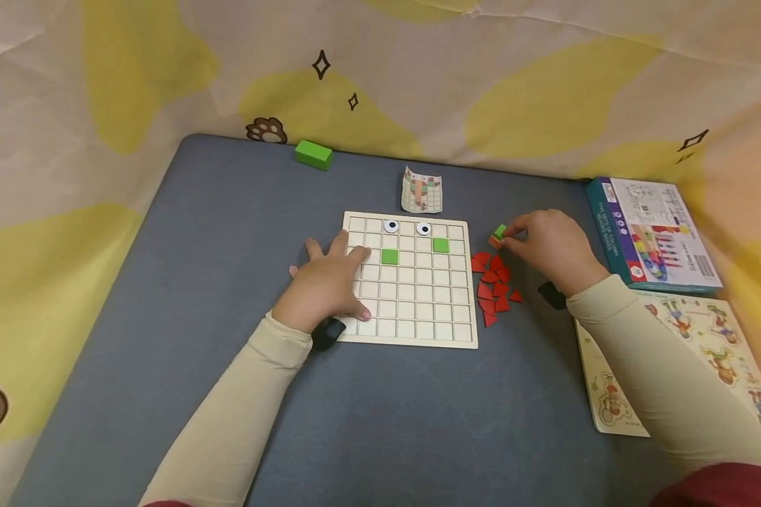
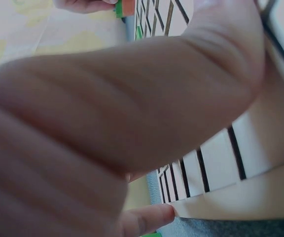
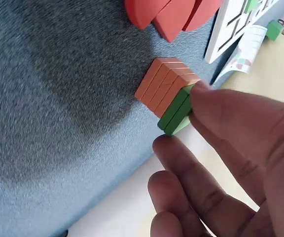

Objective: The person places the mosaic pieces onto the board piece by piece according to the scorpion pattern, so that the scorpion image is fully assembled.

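Observation:
A wooden grid board (image 1: 406, 310) lies on the dark table. My left hand (image 1: 325, 285) rests on its left edge with fingers spread. Two eye discs (image 1: 391, 226) and two green square tiles, one at left (image 1: 390, 257) and one at right (image 1: 440, 245), sit in its cells. Right of the board, my right hand (image 1: 548, 246) pinches green tiles (image 3: 174, 114) at the top of a small stack. Orange tiles (image 3: 162, 81) form the lower part of that stack. Red pieces (image 1: 493, 289), some with a curved edge, lie loose between the board and my right hand.
Behind the board stands a curled pattern card (image 1: 421, 193). A green block (image 1: 313, 155) lies at the back edge. To the right are a boxed game (image 1: 662, 232) and a picture puzzle board (image 1: 723, 345), partly under my right forearm. A patterned cloth (image 1: 380, 77) borders the table.

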The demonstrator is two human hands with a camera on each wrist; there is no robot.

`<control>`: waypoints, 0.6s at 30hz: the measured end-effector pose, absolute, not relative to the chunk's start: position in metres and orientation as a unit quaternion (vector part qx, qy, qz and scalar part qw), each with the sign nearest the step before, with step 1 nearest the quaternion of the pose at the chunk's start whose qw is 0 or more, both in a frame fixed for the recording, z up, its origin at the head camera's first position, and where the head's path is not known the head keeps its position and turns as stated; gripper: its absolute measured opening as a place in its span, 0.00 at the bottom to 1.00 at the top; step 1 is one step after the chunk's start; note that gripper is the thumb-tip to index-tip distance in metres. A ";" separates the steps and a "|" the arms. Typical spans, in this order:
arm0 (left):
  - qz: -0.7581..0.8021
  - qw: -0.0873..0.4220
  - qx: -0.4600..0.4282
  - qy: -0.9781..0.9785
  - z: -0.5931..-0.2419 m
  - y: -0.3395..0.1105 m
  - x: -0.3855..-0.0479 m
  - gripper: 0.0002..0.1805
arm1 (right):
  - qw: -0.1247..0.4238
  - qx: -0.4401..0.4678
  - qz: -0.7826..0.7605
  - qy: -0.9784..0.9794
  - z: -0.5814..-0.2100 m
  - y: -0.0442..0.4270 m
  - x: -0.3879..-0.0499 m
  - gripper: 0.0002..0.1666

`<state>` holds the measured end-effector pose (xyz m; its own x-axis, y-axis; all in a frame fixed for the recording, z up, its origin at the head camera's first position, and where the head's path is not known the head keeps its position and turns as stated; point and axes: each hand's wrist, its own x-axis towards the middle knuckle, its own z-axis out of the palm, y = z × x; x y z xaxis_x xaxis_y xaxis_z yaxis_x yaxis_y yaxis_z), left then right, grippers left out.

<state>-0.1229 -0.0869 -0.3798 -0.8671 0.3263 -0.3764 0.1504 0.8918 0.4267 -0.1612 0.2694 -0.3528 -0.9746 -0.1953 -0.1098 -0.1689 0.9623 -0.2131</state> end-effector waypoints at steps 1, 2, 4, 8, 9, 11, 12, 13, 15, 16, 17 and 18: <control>0.195 0.225 0.127 0.946 -0.380 -0.087 -0.123 0.62 | 0.062 -0.092 -0.102 0.989 -0.354 0.270 -0.161 0.12; 0.194 0.225 0.128 0.946 -0.380 -0.086 -0.123 0.62 | 0.059 -0.092 -0.103 0.989 -0.354 0.270 -0.160 0.12; 0.194 0.225 0.128 0.946 -0.379 -0.086 -0.122 0.62 | 0.052 -0.094 -0.104 0.989 -0.354 0.269 -0.160 0.11; 0.193 0.223 0.127 0.947 -0.380 -0.088 -0.123 0.63 | 0.020 -0.100 -0.119 0.988 -0.346 0.260 -0.162 0.10; 0.193 0.222 0.127 0.947 -0.380 -0.089 -0.123 0.63 | 0.012 -0.101 -0.126 0.987 -0.344 0.255 -0.163 0.10; 0.192 0.220 0.126 0.948 -0.381 -0.089 -0.124 0.62 | 0.000 -0.113 -0.139 0.984 -0.340 0.242 -0.167 0.10; 0.192 0.220 0.126 0.948 -0.381 -0.089 -0.124 0.62 | -0.002 -0.121 -0.144 0.982 -0.340 0.234 -0.169 0.10; 0.192 0.219 0.126 0.948 -0.381 -0.090 -0.124 0.63 | -0.002 -0.129 -0.148 0.981 -0.339 0.226 -0.171 0.10; 0.191 0.222 0.125 0.948 -0.381 -0.089 -0.124 0.64 | -0.001 -0.150 -0.152 0.977 -0.340 0.209 -0.175 0.09; 0.191 0.225 0.124 0.948 -0.380 -0.089 -0.124 0.66 | -0.001 -0.162 -0.153 0.975 -0.340 0.200 -0.177 0.09; 0.190 0.227 0.123 0.947 -0.380 -0.089 -0.124 0.67 | -0.001 -0.174 -0.154 0.973 -0.341 0.192 -0.178 0.08; 0.189 0.229 0.123 0.947 -0.379 -0.088 -0.124 0.68 | 0.001 -0.187 -0.156 0.970 -0.342 0.185 -0.179 0.08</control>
